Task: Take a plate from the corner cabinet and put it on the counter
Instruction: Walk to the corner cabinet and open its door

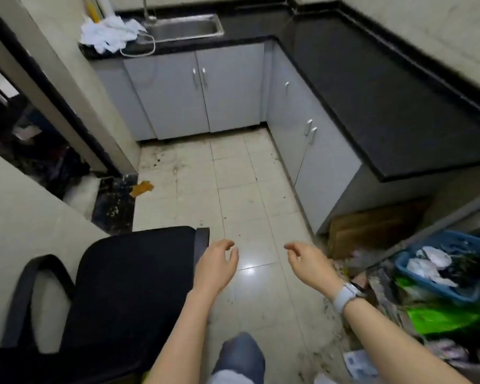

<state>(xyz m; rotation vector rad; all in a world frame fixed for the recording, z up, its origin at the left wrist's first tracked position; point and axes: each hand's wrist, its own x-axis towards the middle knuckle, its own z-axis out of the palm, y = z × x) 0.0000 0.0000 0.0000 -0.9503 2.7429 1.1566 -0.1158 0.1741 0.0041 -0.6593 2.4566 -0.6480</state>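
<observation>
Wrapping the corner, black counter [372, 87] above grey cabinets [205, 98]

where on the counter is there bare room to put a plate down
The black counter along the right wall is bare from the corner to its near end. It is crowded left of the sink, where crumpled white cloth and a cord cover the surface. Both hands are empty.

Black padded office chair [128, 295] lower left, steel sink [186, 29] with crumpled white cloths [108, 34] top, blue plastic basket [444, 264] lower right
</observation>
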